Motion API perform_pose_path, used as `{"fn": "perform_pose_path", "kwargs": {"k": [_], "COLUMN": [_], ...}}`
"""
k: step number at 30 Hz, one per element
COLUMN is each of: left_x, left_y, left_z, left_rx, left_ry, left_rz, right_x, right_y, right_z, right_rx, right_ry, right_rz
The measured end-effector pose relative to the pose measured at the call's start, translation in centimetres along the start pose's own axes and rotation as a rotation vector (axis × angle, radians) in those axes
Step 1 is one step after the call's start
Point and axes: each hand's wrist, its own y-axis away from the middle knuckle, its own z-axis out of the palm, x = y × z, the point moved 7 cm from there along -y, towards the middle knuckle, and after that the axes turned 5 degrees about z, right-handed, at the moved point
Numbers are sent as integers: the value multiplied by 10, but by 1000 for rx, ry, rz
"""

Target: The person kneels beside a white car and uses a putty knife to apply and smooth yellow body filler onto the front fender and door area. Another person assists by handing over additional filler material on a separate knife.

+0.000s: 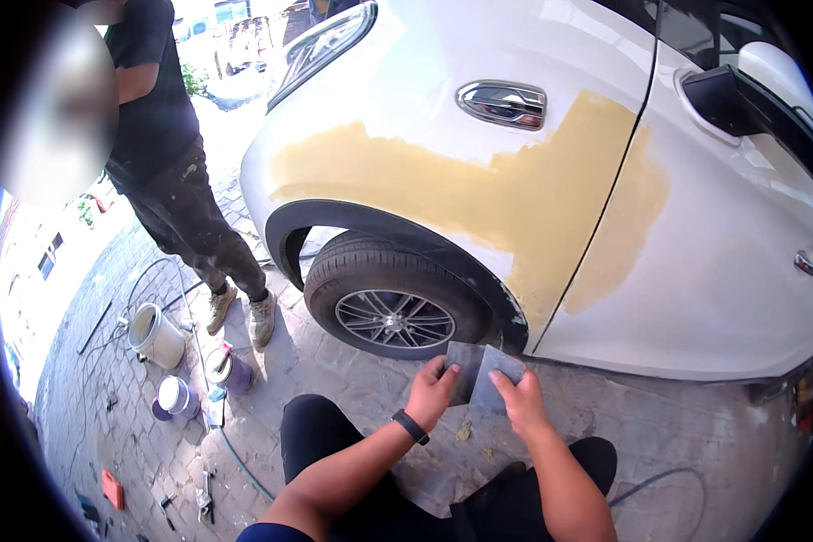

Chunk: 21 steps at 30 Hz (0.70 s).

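Note:
My left hand grips a dark grey flat plate, low in front of the car's front wheel. Beside it, my right hand holds a lighter grey flat plate; the two plates are close together. Beyond them is a white car fender with a broad patch of beige filler that spreads onto the door. My knees are bent below my hands.
A person in dark clothes stands left of the fender. A bucket, several tubs, hoses, scattered tools and an orange case lie on the pavers. A side mirror juts out at upper right.

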Motion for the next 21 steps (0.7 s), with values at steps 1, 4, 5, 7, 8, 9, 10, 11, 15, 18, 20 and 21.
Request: {"fn": "perform_pose_path", "kwargs": {"k": [1, 4, 5, 7, 8, 9, 10, 11, 15, 18, 20, 21], "left_x": [3, 36, 37, 39, 39, 39, 39, 37, 36, 39, 52, 50], "left_y": [2, 12, 11, 12, 11, 11, 11, 13, 26, 31, 40, 39], "left_z": [2, 20, 19, 12, 12, 13, 12, 16, 29, 33, 34, 34], "left_rx": [-51, -215, -195, -158, -162, -167, -172, -237, -500, -548, -425, -397], "left_ry": [5, -134, -177, -193, -191, -190, -188, -197, -225, -189, -56, -8], "left_rz": [24, 85, 105, 95, 70, 44, 19, -20, -55, -29, 21, 61], "right_x": [0, 2, 1, -6, -7, -8, -10, -12, -16, -5, 3, 6], "right_y": [-3, -8, -9, -8, -8, -7, -8, -7, -10, -13, -13, -12], "right_z": [-3, -15, -13, -8, -10, -11, -13, -15, -31, -44, -36, -31], "right_rx": [38, 108, 113, 131, 157, 184, 215, 254, 415, 481, 417, 383], "right_ry": [13, -85, -125, -103, -76, -51, -42, -83, -271, -413, -510, -556], "right_rz": [-21, -11, 4, -54, -79, -105, -127, -130, -141, -97, -26, 8]}}
